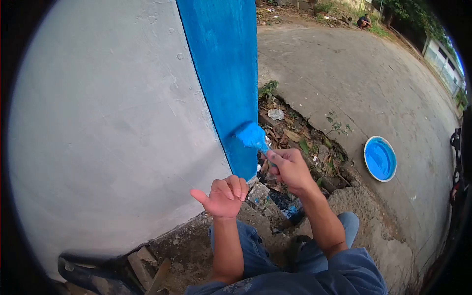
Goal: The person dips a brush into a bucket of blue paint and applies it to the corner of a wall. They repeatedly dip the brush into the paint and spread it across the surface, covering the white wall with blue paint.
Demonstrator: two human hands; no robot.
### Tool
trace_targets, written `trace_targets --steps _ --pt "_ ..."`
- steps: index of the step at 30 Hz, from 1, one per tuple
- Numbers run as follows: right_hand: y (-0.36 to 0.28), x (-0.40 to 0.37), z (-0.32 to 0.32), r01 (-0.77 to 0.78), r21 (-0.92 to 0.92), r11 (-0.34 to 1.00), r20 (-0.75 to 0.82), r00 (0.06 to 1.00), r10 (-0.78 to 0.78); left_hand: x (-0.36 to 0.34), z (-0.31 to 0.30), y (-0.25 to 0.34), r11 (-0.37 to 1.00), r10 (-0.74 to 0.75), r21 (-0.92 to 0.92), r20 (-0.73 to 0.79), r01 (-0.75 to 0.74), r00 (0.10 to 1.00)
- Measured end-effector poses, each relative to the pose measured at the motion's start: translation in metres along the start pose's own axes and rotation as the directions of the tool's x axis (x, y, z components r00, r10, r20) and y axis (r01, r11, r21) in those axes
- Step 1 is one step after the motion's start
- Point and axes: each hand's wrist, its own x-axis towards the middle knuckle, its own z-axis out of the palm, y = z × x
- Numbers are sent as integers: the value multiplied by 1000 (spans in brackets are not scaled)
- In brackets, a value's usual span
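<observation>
My right hand [293, 169] is closed around the handle of a paintbrush [251, 135] whose head is coated in bright blue paint. The bristles lie against the lower part of a blue-painted wall strip [223, 64]. To its left is my left hand [225, 196], held palm up before the wall's base with nothing in it, thumb stretched out and fingers loosely bent. A pale grey wall face [113, 118] meets the blue strip along a straight edge. On the concrete at the right stands a round basin [395, 169] containing blue paint.
Broken concrete, dry leaves and rubble [319, 147] line a gap beside the wall. A black object [91, 275] and wood pieces [160, 275] lie at lower left. Far off, a person [364, 22] crouches near the pavement's edge. Dark vehicle-like parts [456, 172] edge the right side.
</observation>
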Motion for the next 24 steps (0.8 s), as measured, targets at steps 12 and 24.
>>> trace_targets --steps 12,24 --pt "-38 -16 -2 360 61 931 -32 933 -359 -1 -2 -1 1000 12 23 -41 -11 999" --pt "202 21 -28 -66 -394 917 -189 982 -11 -1 2 -4 1000 -25 -5 -27 24 999"
